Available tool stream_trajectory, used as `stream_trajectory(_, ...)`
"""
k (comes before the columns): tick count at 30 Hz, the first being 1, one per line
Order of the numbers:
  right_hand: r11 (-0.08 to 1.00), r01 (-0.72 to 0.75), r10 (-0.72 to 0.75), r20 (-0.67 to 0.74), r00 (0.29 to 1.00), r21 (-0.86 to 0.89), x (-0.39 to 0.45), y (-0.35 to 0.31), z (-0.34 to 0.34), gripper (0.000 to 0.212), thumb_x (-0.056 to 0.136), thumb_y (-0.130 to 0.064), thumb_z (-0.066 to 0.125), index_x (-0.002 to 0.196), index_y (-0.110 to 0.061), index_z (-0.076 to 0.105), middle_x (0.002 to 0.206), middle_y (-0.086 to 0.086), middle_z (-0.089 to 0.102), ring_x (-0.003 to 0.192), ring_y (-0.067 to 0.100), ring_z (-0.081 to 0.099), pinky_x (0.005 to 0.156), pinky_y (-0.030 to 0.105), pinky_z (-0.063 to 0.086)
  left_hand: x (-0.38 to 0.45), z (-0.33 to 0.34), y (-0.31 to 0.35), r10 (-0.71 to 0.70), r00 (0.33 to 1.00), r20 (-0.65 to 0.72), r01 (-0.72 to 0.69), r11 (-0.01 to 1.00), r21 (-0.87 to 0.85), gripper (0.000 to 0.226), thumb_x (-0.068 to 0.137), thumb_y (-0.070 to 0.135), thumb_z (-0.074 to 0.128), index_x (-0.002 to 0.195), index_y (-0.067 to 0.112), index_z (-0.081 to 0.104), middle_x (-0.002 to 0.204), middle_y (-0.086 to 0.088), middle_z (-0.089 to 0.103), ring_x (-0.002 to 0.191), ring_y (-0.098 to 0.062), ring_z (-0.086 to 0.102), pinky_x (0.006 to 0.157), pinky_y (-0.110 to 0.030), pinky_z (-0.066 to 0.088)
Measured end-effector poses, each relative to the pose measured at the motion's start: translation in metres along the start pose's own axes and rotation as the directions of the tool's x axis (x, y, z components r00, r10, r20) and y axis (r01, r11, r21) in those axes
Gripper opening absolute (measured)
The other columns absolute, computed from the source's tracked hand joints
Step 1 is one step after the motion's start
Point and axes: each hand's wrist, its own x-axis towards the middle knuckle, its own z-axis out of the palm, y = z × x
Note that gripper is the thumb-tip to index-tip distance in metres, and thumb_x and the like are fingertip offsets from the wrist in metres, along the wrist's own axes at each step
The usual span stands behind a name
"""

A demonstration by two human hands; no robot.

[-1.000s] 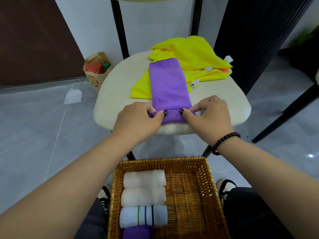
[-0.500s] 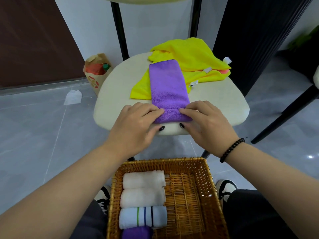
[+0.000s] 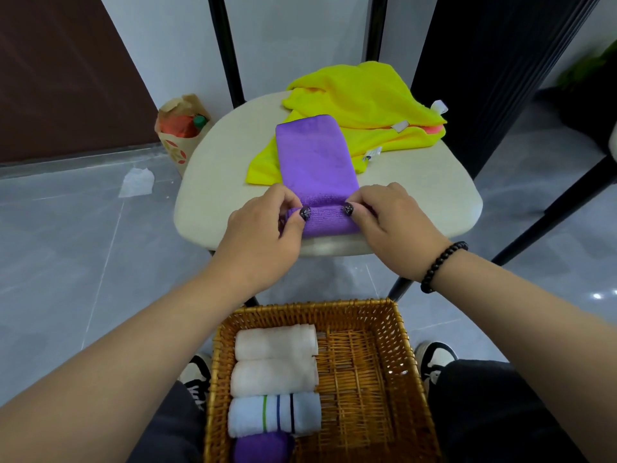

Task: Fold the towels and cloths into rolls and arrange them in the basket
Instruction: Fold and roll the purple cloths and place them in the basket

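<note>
- Rolling is under way: the near end of a purple cloth (image 3: 315,162), laid on the seat of a cream chair (image 3: 213,182), is gripped by the left hand (image 3: 263,228) and right hand (image 3: 394,222), thumbs on top of a short roll.
- Nearer than the chair, a wicker basket (image 3: 374,379) holds four finished rolls along its left side; its right side is unfilled.
- Left to do, by judgement: this roll, then the yellow cloths (image 3: 360,95) heaped at the chair's far side, partly under the purple one.
- Left of the chair, a paper bag (image 3: 177,142) stands on the floor.
</note>
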Motion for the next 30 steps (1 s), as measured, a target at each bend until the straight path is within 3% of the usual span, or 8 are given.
stream_trajectory(4,0.995,-0.097,0.1,-0.128,0.987,0.03,0.008,-0.003,0.005,0.012,0.094,-0.028,0.054,0.095,-0.017,0.057,0.084,-0.001,0.058,0.082,0.019,0.048,0.072,0.034,0.04,0.005,0.002,0.006,-0.023,0.996,-0.084,0.03,0.996,0.086,0.004,0.089,0.024,0.058,0.091,0.02,0.059,0.071,0.009,0.054,0.079,-0.023,0.054,0.076,-0.042,0.047)
stream_trajectory(7,0.999,0.015,-0.024,-0.267,0.963,-0.036,0.006,-0.004,0.009,0.011,0.089,-0.022,0.063,0.087,-0.012,0.062,0.087,0.0,0.051,0.077,0.016,0.047,0.067,0.029,0.042,0.005,0.002,0.005,0.097,0.988,-0.122,-0.074,0.98,0.182,0.006,0.085,0.021,0.06,0.091,0.019,0.061,0.087,0.003,0.057,0.088,-0.024,0.054,0.074,-0.041,0.047)
stream_trajectory(9,0.985,0.115,-0.151,-0.327,0.933,-0.127,0.005,-0.003,0.009,0.013,0.085,-0.019,0.064,0.08,-0.007,0.063,0.086,0.008,0.053,0.076,0.024,0.052,0.061,0.034,0.046,0.006,0.001,0.004,0.193,0.974,-0.119,-0.168,0.967,0.192,0.01,0.083,0.018,0.059,0.092,0.016,0.063,0.096,-0.001,0.055,0.089,-0.025,0.056,0.073,-0.041,0.049)
stream_trajectory(13,0.932,0.241,-0.316,-0.277,0.907,-0.271,0.001,-0.002,0.006,0.025,0.089,-0.022,0.054,0.075,-0.004,0.064,0.077,0.012,0.057,0.069,0.032,0.054,0.057,0.044,0.047,0.001,-0.001,-0.001,0.378,0.924,-0.053,-0.346,0.888,0.303,0.018,0.083,0.012,0.054,0.093,0.011,0.069,0.091,-0.004,0.063,0.084,-0.029,0.058,0.068,-0.046,0.049)
stream_trajectory(19,0.909,0.314,-0.352,-0.099,0.931,-0.273,-0.008,0.008,-0.003,0.027,0.082,-0.029,0.064,0.093,-0.004,0.068,0.093,0.011,0.062,0.081,0.032,0.058,0.066,0.043,0.05,-0.011,-0.006,-0.015,0.412,0.91,0.055,-0.402,0.84,0.363,0.038,0.084,0.028,0.055,0.116,0.009,0.065,0.11,-0.006,0.064,0.1,-0.027,0.058,0.076,-0.041,0.049)
stream_trajectory(22,0.92,0.305,-0.33,-0.067,0.942,-0.246,-0.007,0.01,-0.002,0.03,0.076,-0.018,0.076,0.1,-0.003,0.066,0.097,0.014,0.061,0.084,0.034,0.058,0.069,0.047,0.052,-0.011,-0.006,-0.021,0.377,0.921,0.102,-0.387,0.848,0.362,0.042,0.084,0.031,0.054,0.12,0.01,0.062,0.115,-0.005,0.063,0.104,-0.026,0.058,0.078,-0.039,0.048)
stream_trajectory(25,0.92,0.307,-0.328,-0.053,0.943,-0.245,-0.003,0.007,-0.003,0.027,0.08,-0.02,0.068,0.101,-0.004,0.066,0.097,0.013,0.061,0.085,0.033,0.057,0.071,0.045,0.051,-0.009,-0.009,-0.019,0.338,0.938,0.074,-0.344,0.886,0.311,0.037,0.084,0.027,0.05,0.115,0.011,0.063,0.11,-0.004,0.064,0.1,-0.025,0.059,0.079,-0.039,0.046)
stream_trajectory(30,0.967,0.243,-0.245,-0.015,0.97,-0.077,-0.002,0.007,-0.007,0.025,0.087,-0.027,0.053,0.1,-0.011,0.067,0.093,0.007,0.06,0.089,0.024,0.049,0.079,0.026,0.035,-0.011,-0.009,-0.013,0.179,0.984,0.0,-0.178,0.979,0.1,0.024,0.084,0.019,0.057,0.108,0.014,0.057,0.101,-0.002,0.061,0.092,-0.021,0.056,0.08,-0.037,0.046)
